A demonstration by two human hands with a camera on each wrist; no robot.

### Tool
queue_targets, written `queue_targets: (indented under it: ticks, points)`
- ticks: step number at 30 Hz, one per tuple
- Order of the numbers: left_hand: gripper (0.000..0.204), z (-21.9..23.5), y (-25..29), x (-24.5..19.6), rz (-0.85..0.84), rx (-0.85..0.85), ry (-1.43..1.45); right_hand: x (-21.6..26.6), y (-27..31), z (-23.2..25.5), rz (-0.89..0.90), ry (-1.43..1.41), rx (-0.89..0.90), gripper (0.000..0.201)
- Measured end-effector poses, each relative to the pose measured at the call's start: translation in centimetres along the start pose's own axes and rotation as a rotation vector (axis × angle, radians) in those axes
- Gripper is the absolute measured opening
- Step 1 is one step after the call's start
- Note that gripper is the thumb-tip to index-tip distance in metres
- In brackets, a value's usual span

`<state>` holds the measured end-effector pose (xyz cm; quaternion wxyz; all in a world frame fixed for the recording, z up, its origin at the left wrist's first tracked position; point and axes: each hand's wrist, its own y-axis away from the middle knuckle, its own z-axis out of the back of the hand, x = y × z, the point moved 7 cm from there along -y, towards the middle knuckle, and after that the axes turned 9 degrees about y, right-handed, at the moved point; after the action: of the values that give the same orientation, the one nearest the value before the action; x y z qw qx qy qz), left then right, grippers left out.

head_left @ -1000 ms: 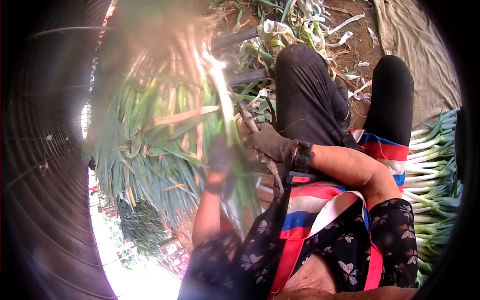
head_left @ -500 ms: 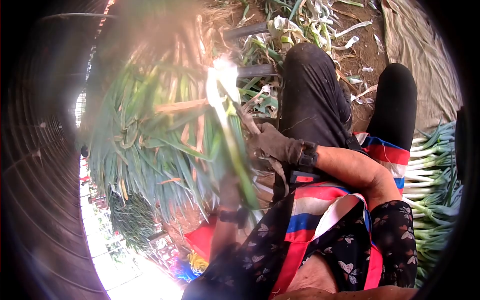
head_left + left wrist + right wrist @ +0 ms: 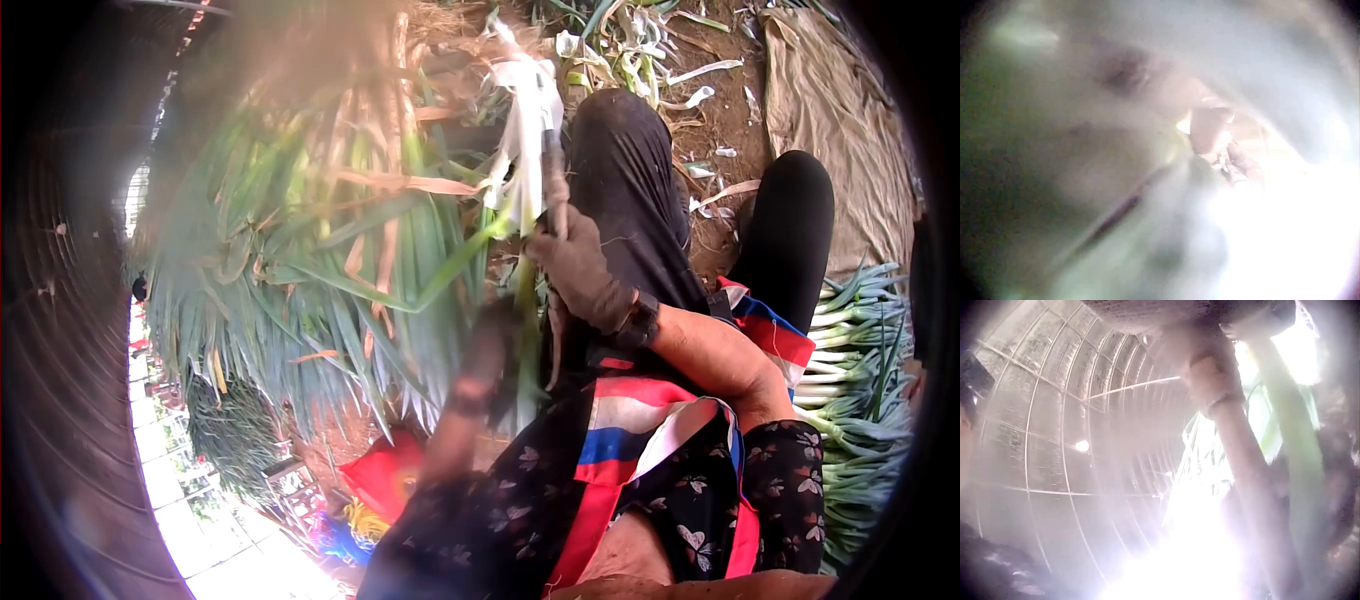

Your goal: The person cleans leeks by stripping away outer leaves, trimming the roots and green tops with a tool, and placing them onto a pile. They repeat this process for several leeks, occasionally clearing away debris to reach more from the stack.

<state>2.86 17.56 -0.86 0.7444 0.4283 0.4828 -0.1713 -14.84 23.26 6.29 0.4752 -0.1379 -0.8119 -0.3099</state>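
In the head view my gloved left hand [image 3: 488, 345], blurred by motion, grips the green leaves of a long green onion [image 3: 527, 285]. White outer skins [image 3: 525, 130] flare loosely around the onion's upper end. My gloved right hand [image 3: 582, 268] holds a thin brown hose-like tool [image 3: 556, 180] close beside the stalk. From the right wrist view, the tool's brown tube [image 3: 1244, 462] with a ringed fitting hangs down beside the green stalk [image 3: 1297, 437]. Blurred pale green and whitish shapes fill the left wrist view.
A large heap of green onions [image 3: 290, 270] lies to the left. Trimmed onions [image 3: 850, 370] are stacked at the right, near a tan cloth [image 3: 830, 120]. Peeled scraps [image 3: 640, 50] litter the soil beyond my knees. A red item [image 3: 385, 470] lies past my left arm.
The onion's white end has moved right and up, and its skins have spread apart. My left hand has shifted right since one second ago; the right hand has moved slightly right, its tool now more upright.
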Motion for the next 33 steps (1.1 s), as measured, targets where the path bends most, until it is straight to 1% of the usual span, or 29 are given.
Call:
queue_targets:
  ticks: [1, 2, 3, 4, 5, 6, 8, 9, 11, 12, 13, 15, 16, 18, 19, 21, 22, 24, 25, 26, 27, 29, 30, 31, 32, 33]
  points:
    - [0.024, 0.1, -1.8, 0.0, -0.219, -0.022, -0.167, 0.4, 0.0, 0.5, -0.011, -0.037, -0.036, 0.023]
    - [0.026, 0.2, -3.3, 0.0, -0.434, -0.084, -0.345, -0.2, -0.2, 0.8, -0.022, 0.009, -0.093, 0.023]
    - [0.027, -1.4, -3.0, -4.8, -0.615, -0.112, -0.621, -1.1, -0.5, 0.4, -0.009, 0.034, -0.068, 0.024]
    - [0.029, -2.7, -2.8, -7.9, -0.791, -0.142, -0.899, -2.3, -0.7, 0.0, 0.003, 0.059, -0.044, 0.024]
    - [0.029, -2.0, -3.4, -8.9, -0.850, -0.184, -0.849, -3.0, -0.6, -0.3, 0.011, 0.082, -0.017, 0.024]
    - [0.030, -0.8, -3.8, -9.7, -0.907, -0.223, -0.803, -2.3, 0.1, -1.3, 0.034, 0.159, 0.082, 0.037]
    - [0.037, 2.2, -4.8, -10.8, -0.621, -0.413, -1.098, -5.3, -0.5, -3.0, -0.048, 0.292, 0.193, 0.049]
    - [0.041, 3.7, -5.2, -11.3, -0.462, -0.474, -1.254, -6.6, -0.5, -3.9, -0.092, 0.358, 0.251, 0.056]
    - [0.045, 6.4, -4.5, -13.1, -0.304, -0.649, -1.403, -3.6, 1.4, -5.6, -0.119, 0.291, 0.423, 0.081]
    - [0.049, 6.2, -3.8, -14.0, -0.458, -0.678, -1.547, -4.0, 1.2, -6.4, -0.073, 0.388, 0.507, 0.086]
    - [0.052, 5.7, -2.9, -14.6, -0.618, -0.703, -1.687, -4.2, 1.1, -6.6, -0.037, 0.452, 0.536, 0.089]
    - [0.061, 5.7, -2.2, -15.5, -0.775, -0.732, -1.759, -4.1, 0.9, -7.0, 0.040, 0.579, 0.588, 0.097]
    - [0.066, 6.1, -2.6, -16.1, -0.766, -0.738, -1.696, -4.1, 0.4, -7.0, -0.003, 0.598, 0.561, 0.098]
    - [0.075, 7.1, -4.9, -16.6, -0.652, -0.661, -1.672, -4.4, -0.4, -6.5, -0.072, 0.553, 0.493, 0.099]
    - [0.079, 7.6, -5.9, -16.8, -0.594, -0.625, -1.659, -4.7, -0.8, -6.2, -0.094, 0.491, 0.451, 0.099]
    - [0.080, 8.8, -8.6, -16.8, -0.360, -0.507, -1.459, -5.5, -1.2, -5.6, -0.152, 0.385, 0.401, 0.098]
    - [0.070, 8.8, -9.6, -16.4, -0.339, -0.427, -1.531, -5.8, -1.3, -5.4, -0.191, 0.342, 0.394, 0.097]
    - [0.058, 10.0, -12.1, -15.3, -0.201, -0.427, -1.489, -5.6, -1.4, -5.0, -0.152, 0.294, 0.372, 0.067]
    - [0.053, 10.4, -13.1, -14.9, -0.135, -0.424, -1.468, -5.0, -1.4, -4.8, -0.078, 0.290, 0.356, 0.040]
    - [0.039, 10.8, -13.4, -15.0, -0.157, -0.482, -1.441, -4.7, -1.5, -4.5, -0.048, 0.261, 0.328, 0.027]
    - [0.037, 11.0, -13.7, -14.5, -0.204, -0.464, -1.419, -4.4, -1.5, -4.1, -0.017, 0.232, 0.301, 0.016]
    - [0.035, 11.6, -13.8, -13.5, -0.287, -0.434, -1.379, -4.7, -1.4, -3.7, -0.054, 0.119, 0.238, 0.014]
    - [0.032, 11.1, -13.5, -13.2, -0.297, -0.423, -1.369, -4.8, -1.3, -3.5, -0.075, 0.060, 0.210, 0.013]
    - [0.024, 10.3, -13.4, -11.6, -0.512, -0.424, -1.674, -4.9, -1.3, -3.4, -0.105, -0.004, 0.188, 0.012]
    - [0.019, 10.1, -13.8, -8.1, -0.745, -0.410, -1.970, -5.0, -1.3, -3.2, -0.134, -0.068, 0.162, 0.011]
    - [0.018, 8.9, -13.3, -7.9, -0.814, -0.326, -1.997, -4.5, -1.2, -2.8, -0.152, -0.026, 0.131, 0.011]
